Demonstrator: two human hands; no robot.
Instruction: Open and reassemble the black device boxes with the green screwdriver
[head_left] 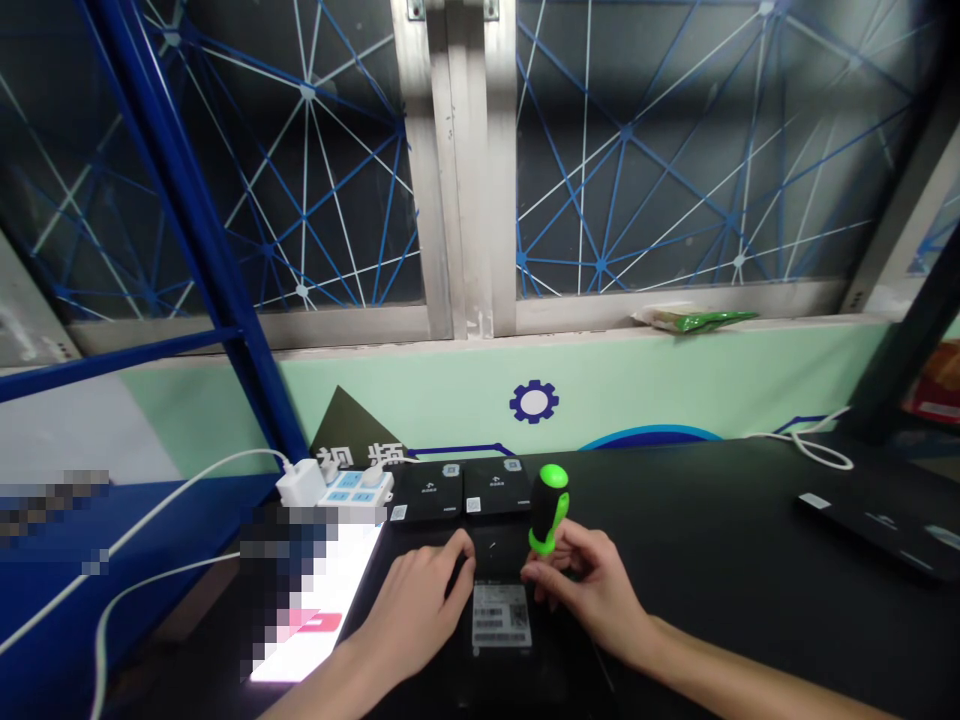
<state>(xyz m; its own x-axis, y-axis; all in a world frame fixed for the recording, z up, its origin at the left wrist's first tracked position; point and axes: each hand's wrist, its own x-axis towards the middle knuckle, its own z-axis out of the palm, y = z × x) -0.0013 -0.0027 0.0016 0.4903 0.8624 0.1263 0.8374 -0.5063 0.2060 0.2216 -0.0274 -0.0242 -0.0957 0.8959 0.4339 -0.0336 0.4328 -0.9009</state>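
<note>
Your right hand (592, 590) grips the green-and-black-handled screwdriver (548, 508) upright over the flat black box with the white label (501, 612), lying on the black table (720, 560). Your left hand (420, 600) presses flat on the box, holding nothing. This appears to be the screw-driving step; next, keep the tip seated and the box steady.

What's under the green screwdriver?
A flat black box with a white label lies under the screwdriver. The right hand hides the tip, so the exact spot it touches cannot be seen.
</note>
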